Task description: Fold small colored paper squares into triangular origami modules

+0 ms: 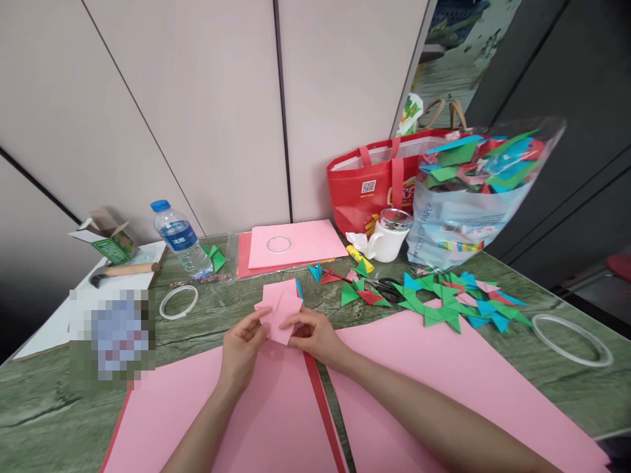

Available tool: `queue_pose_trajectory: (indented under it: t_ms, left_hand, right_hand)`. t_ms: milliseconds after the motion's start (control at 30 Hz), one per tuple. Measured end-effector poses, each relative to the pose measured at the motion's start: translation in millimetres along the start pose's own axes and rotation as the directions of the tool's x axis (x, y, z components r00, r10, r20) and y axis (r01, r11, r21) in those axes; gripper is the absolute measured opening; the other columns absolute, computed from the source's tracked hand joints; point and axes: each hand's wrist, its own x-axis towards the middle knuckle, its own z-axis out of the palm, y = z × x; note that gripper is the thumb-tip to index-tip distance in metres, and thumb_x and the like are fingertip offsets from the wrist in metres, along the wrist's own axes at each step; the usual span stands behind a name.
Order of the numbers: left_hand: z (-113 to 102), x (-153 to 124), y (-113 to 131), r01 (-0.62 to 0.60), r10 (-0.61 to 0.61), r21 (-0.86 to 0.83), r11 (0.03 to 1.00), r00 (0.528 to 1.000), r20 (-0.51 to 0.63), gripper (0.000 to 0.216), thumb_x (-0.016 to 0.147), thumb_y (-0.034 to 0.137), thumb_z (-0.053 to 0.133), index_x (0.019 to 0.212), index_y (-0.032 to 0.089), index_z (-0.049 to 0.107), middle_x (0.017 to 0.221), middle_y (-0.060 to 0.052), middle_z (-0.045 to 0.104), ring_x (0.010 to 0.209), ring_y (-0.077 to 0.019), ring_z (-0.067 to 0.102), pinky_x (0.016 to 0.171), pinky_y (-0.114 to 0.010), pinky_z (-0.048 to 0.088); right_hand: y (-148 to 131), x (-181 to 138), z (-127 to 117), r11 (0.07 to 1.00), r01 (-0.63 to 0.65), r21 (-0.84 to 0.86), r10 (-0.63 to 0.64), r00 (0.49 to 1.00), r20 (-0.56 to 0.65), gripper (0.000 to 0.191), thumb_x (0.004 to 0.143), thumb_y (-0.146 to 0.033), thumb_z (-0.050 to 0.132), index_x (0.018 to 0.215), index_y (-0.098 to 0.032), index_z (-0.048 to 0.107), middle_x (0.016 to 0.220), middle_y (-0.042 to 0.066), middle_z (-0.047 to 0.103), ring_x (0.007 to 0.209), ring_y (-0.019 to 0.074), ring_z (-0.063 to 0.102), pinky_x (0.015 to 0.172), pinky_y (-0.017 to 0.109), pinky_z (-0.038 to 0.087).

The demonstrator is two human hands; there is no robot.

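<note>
A small folded piece of pink paper (282,314) is pinched between both hands above the table. My left hand (242,343) grips its left edge with thumb and fingers. On its right side, my right hand (315,334) holds it with thumb and forefinger. Just behind it more small pink paper shows, with a bit of blue paper (299,289) at its right; how these lie is partly hidden. Beneath my hands and forearms lie large pink sheets (266,420), with a red edge showing. Folded green, red and blue paper pieces (438,299) lie to the right.
Black-handled scissors (388,289), a yellow glue stick (359,258) and a white mug (389,236) stand or lie behind right. A red bag (352,197) and a plastic bag (444,226) of folded paper are beyond. A water bottle (182,240), white ring (178,303) and hammer (125,269) are left.
</note>
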Motion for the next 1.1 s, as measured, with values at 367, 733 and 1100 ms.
queue_pose_trajectory:
  t_ms: [367,733,1100]
  left_hand:
    - [6.0,-5.6,9.6,0.030,-0.029,-0.002,1.000,0.996,0.082,0.038,0.057,0.026,0.070,0.093,0.016,0.065,0.061,0.002,0.056,0.058,-0.0098,0.048,0.056,-0.021,0.039]
    - [11.6,-11.6,11.5,0.052,-0.049,-0.012,0.999,0.982,0.181,0.038,0.060,0.025,0.068,0.096,0.015,0.063,0.077,-0.003,0.063,0.075,-0.0160,0.057,0.070,-0.029,0.047]
    - [15.6,-13.7,9.7,0.060,-0.053,-0.029,0.998,0.982,0.180,0.041,0.058,0.024,0.070,0.098,0.015,0.062,0.074,-0.001,0.061,0.072,-0.0130,0.056,0.068,-0.024,0.044]
  right_hand:
    - [-2.7,1.6,0.4,0.999,0.021,-0.037,-0.026,0.988,-0.150,0.018,0.062,-0.030,0.067,0.064,-0.017,0.055,0.069,0.000,0.053,0.064,0.0126,0.051,0.056,0.023,0.044]
    - [-3.1,3.1,0.1,1.000,0.003,-0.028,-0.010,0.964,-0.264,0.026,0.059,-0.031,0.069,0.063,-0.017,0.047,0.060,-0.004,0.046,0.054,0.0096,0.042,0.050,0.021,0.036]
    - [-5.8,2.9,-0.3,0.992,0.038,-0.121,-0.072,0.954,-0.291,0.021,0.062,-0.029,0.067,0.058,-0.017,0.050,0.060,-0.002,0.050,0.054,0.0102,0.044,0.052,0.022,0.036]
